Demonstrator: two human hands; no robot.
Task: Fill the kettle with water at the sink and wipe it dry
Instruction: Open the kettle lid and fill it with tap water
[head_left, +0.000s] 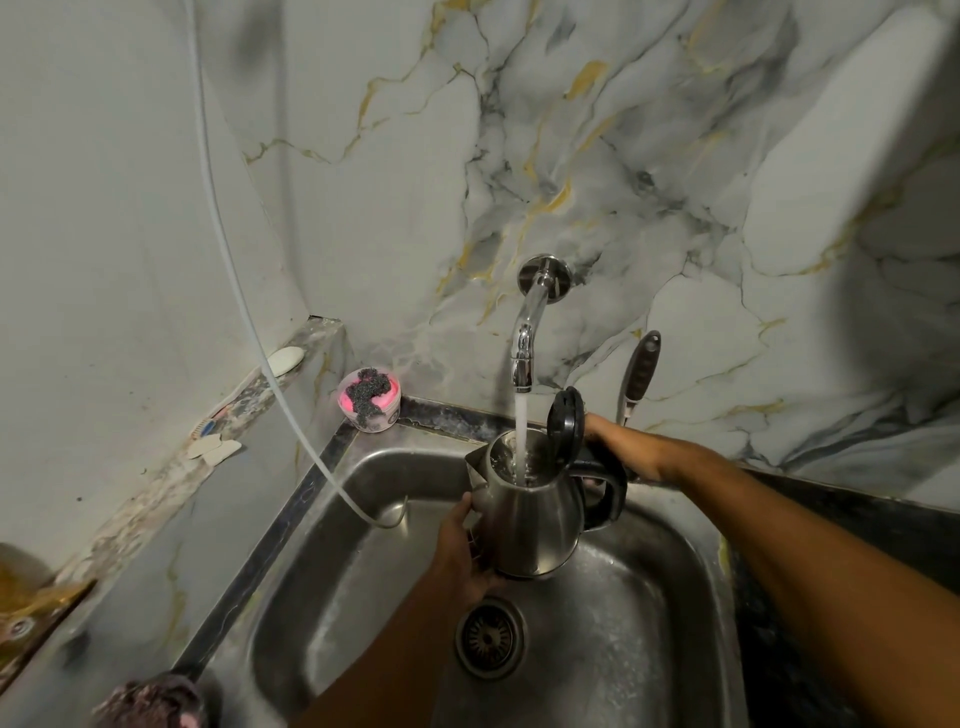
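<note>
A steel kettle (530, 514) with a black handle and its black lid (566, 423) flipped up is held over the steel sink (332, 571). Water runs from the chrome wall tap (527, 338) straight into the kettle's open top. My left hand (462, 551) cups the kettle's lower left side and base. My right hand (618, 447) grips the black handle on the kettle's right, its fingers partly hidden behind the handle.
The sink drain (491, 636) lies below the kettle. A pink tub with steel wool (370, 397) stands on the sink's back left corner. A thin white hose (291, 410) hangs into the basin. A dark-handled utensil (640, 374) leans against the marble wall. Dark counter lies at the right.
</note>
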